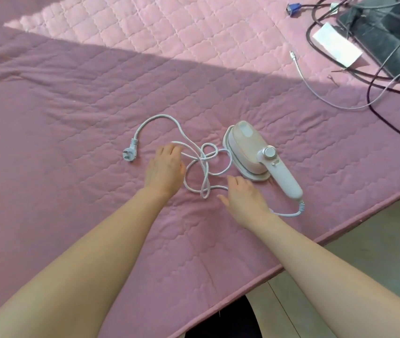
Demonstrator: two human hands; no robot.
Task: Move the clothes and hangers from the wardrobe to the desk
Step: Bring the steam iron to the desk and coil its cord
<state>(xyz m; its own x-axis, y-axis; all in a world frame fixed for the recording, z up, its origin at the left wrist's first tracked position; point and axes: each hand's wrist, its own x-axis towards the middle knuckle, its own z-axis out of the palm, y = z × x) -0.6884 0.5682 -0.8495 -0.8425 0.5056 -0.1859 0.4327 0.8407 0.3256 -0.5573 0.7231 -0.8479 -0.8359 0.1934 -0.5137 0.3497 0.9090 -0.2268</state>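
I see both hands low over the pink quilted cover (72, 118), fingers straight and spread, gripping nothing. Left hand (166, 164): fingertips at the tangled white cord (201, 167), contact unclear, with the plug (129, 153) just left of them. Right hand (245, 193): fingertips just short of the handheld iron (250, 150). Far beyond the fingers are a sunlit strip, dark cables (374, 76) and a black case (384, 32). Pale floor (364, 240) lies right of the right wrist. I can't place the clothes or hangers from here.
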